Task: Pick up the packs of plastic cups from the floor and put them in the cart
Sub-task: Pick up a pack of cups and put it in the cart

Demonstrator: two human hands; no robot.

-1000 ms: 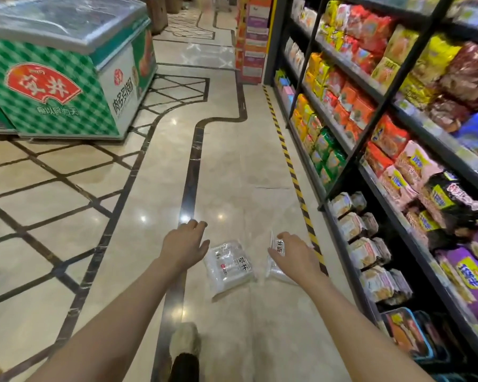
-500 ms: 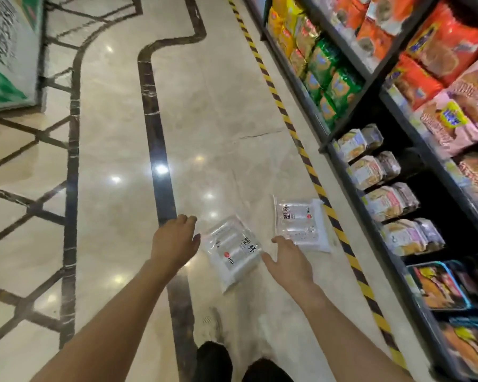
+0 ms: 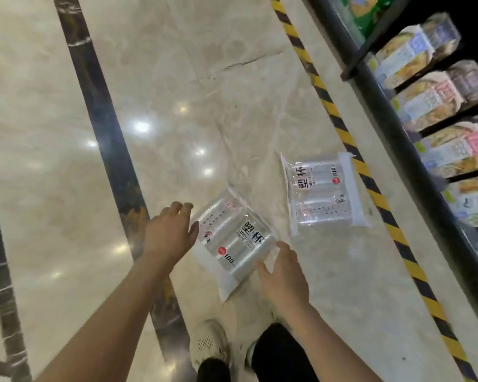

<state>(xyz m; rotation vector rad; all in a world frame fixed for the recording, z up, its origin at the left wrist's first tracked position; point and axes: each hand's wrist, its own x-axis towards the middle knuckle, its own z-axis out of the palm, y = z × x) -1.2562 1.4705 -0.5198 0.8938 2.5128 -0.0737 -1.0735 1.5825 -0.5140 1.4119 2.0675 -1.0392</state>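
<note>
Two clear packs of plastic cups lie flat on the marble floor. The near pack [image 3: 232, 244] lies askew between my hands. My left hand [image 3: 169, 230] hovers at its left edge with fingers spread, thumb close to the wrapper. My right hand [image 3: 283, 274] reaches in at its lower right corner, fingers relaxed, holding nothing. The second pack [image 3: 322, 190] lies a little farther off to the right, beside the yellow-black floor tape [image 3: 370, 186]. No cart is in view.
A dark shelf unit [image 3: 414, 172] with boxed goods [image 3: 431, 97] runs along the right side. A dark inlay stripe [image 3: 105, 119] crosses the floor on the left. My shoe [image 3: 209, 344] and dark trouser leg [image 3: 279, 354] are just below the near pack.
The view has dropped closer to the floor. Both hands have come down to the near pack, the right one shifting from below the far pack to the near pack's corner.
</note>
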